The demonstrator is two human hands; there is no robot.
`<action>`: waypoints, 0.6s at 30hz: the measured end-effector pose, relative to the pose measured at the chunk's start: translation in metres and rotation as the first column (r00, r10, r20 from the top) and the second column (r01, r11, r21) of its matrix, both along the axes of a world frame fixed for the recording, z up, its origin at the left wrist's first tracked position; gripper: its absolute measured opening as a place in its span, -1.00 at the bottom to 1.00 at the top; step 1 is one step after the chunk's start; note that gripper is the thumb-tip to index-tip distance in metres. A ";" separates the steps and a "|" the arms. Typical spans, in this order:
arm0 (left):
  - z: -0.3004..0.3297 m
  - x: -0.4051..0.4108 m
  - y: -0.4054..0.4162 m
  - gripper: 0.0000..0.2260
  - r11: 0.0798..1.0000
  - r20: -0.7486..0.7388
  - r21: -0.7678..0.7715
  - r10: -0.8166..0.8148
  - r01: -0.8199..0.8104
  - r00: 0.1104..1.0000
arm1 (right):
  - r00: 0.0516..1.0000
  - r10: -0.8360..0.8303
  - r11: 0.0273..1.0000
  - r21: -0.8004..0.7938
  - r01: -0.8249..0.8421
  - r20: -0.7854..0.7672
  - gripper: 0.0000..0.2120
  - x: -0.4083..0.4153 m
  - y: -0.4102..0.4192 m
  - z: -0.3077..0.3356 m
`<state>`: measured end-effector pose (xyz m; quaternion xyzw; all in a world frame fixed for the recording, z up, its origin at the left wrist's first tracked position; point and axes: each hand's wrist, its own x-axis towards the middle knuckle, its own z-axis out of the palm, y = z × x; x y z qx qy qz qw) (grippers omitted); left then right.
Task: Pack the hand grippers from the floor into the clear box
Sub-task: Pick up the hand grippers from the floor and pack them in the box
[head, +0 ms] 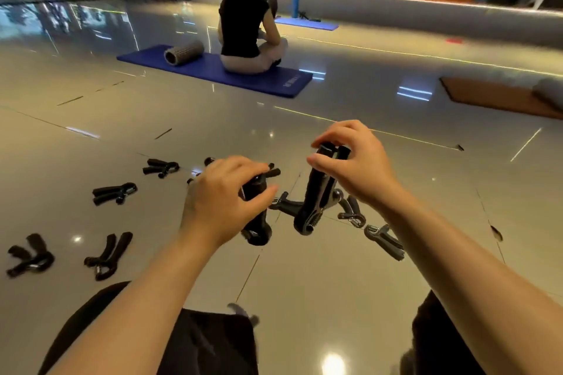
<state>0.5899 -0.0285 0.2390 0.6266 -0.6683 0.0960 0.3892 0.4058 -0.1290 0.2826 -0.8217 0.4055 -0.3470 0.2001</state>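
My left hand (225, 192) grips a black hand gripper (257, 225) by its handles, spring end hanging down, above the floor. My right hand (353, 161) pinches the handle tops of a second black hand gripper (313, 201), also lifted. Several more black hand grippers lie on the glossy tiles: one (114, 192) and another (160, 167) at the left, two nearer me (29, 256) (108, 254), and others under and right of my hands (384, 239). No clear box shows in the head view.
A person (246, 21) sits on a blue mat (219, 70) ahead, beside a grey foam roller (182, 52). A brown mat (499, 97) lies at the right, another blue mat (306, 23) by the far mirrored wall. My dark-clothed knees fill the bottom edge.
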 end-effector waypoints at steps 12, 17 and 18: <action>0.002 -0.093 -0.080 -0.60 0.960 -0.041 0.065 -0.270 0.272 0.962 | 0.937 -0.251 0.957 -0.210 0.202 -0.243 -0.74 -0.104 -0.018 -0.031; -0.008 -0.136 -0.096 -0.60 0.914 0.031 0.140 -0.388 0.381 0.921 | 0.887 -0.369 0.928 -0.154 0.339 -0.276 -0.73 -0.161 0.000 -0.029; -0.011 -0.145 -0.097 -0.59 0.897 0.019 0.156 -0.420 0.413 0.907 | 0.874 -0.395 0.918 -0.164 0.362 -0.282 -0.73 -0.173 0.006 -0.026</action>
